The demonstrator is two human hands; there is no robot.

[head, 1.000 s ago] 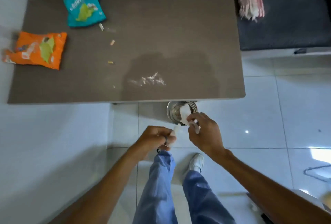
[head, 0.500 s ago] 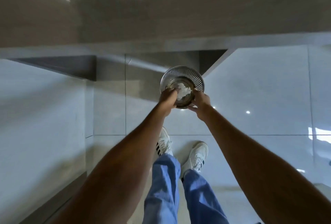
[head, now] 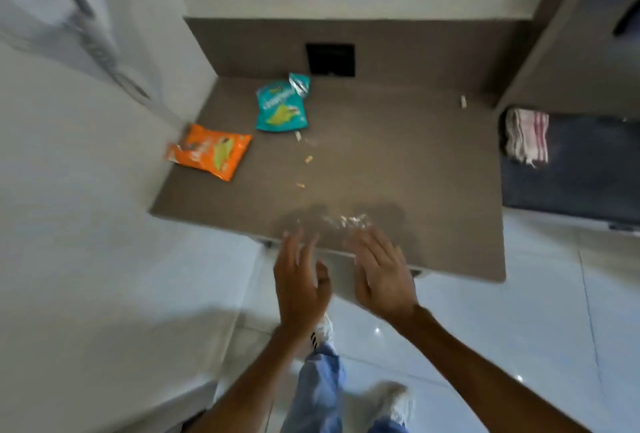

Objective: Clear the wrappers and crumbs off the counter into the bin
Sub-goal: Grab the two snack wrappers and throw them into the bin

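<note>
On the brown counter (head: 415, 162) lie an orange snack wrapper (head: 211, 151) at the left edge and a teal wrapper (head: 281, 108) further back. A small torn teal piece (head: 299, 84) rests at its top corner. Loose crumbs (head: 307, 159) trail down the middle, and a patch of fine white crumbs (head: 348, 220) sits near the front edge. A single crumb (head: 463, 101) lies at the back right. My left hand (head: 299, 280) and my right hand (head: 382, 273) hover at the front edge, both empty with fingers spread. The bin is out of view.
A white wall (head: 86, 190) borders the counter on the left. A dark socket plate (head: 330, 59) is set in the back panel. A striped cloth (head: 526, 136) lies on a dark surface (head: 581, 169) to the right. My legs and shoes stand on glossy white floor tiles (head: 519, 328).
Both hands left the metal bin under the counter and rose to the front edge, now empty. The white scrap they held is gone, and the view lifted back onto the counter.
</note>
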